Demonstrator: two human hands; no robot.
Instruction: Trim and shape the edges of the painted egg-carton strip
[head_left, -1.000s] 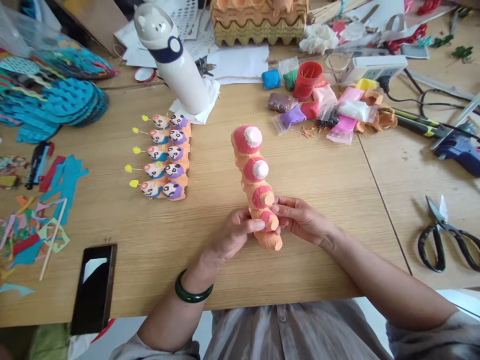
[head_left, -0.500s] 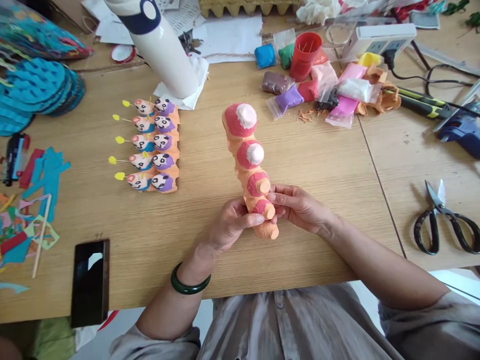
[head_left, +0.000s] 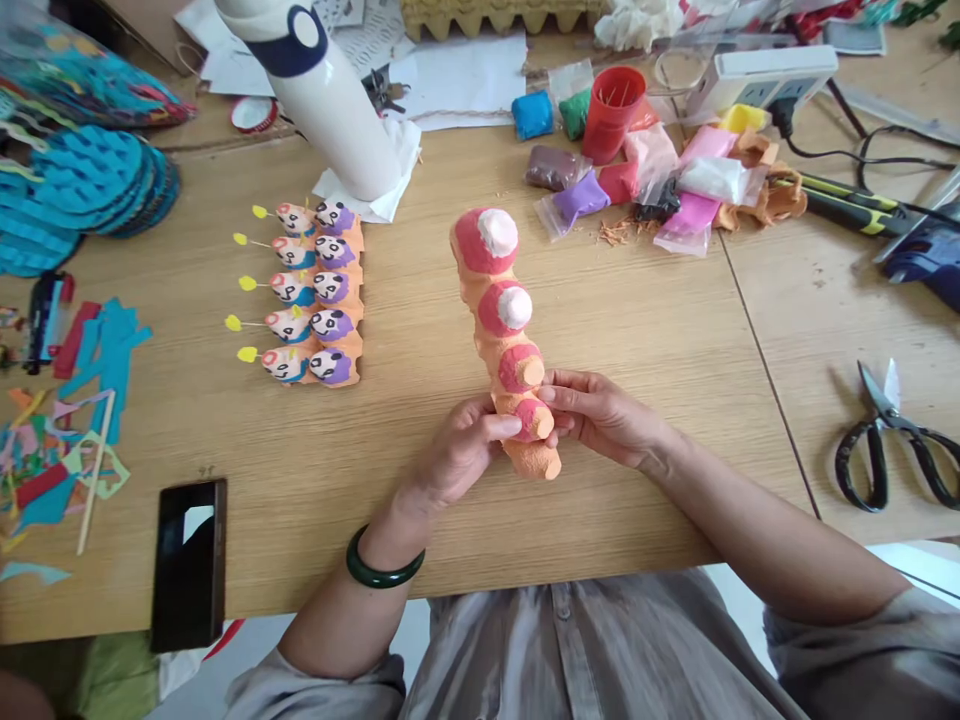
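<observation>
An orange egg-carton strip (head_left: 504, 330) with pink clay on its humps and white tips on the two far humps lies lengthwise on the wooden table (head_left: 645, 330). My left hand (head_left: 465, 450) pinches the near pink hump from the left, thumb on top. From the right, my right hand (head_left: 600, 415) presses its fingertips on the same hump. Both hands are closed on the strip's near end.
Left of the strip lies a carton row of small painted animal faces (head_left: 315, 292) with yellow-tipped sticks. A white bottle (head_left: 322, 90), bags of coloured clay (head_left: 660, 190), a red cup (head_left: 613, 112), scissors (head_left: 892, 445), a black phone (head_left: 187, 560) and blue paper cut-outs (head_left: 82, 190) lie around.
The view dropped towards the table and then shifted slightly; both hands stay on the near pink hump, fingers working it a little.
</observation>
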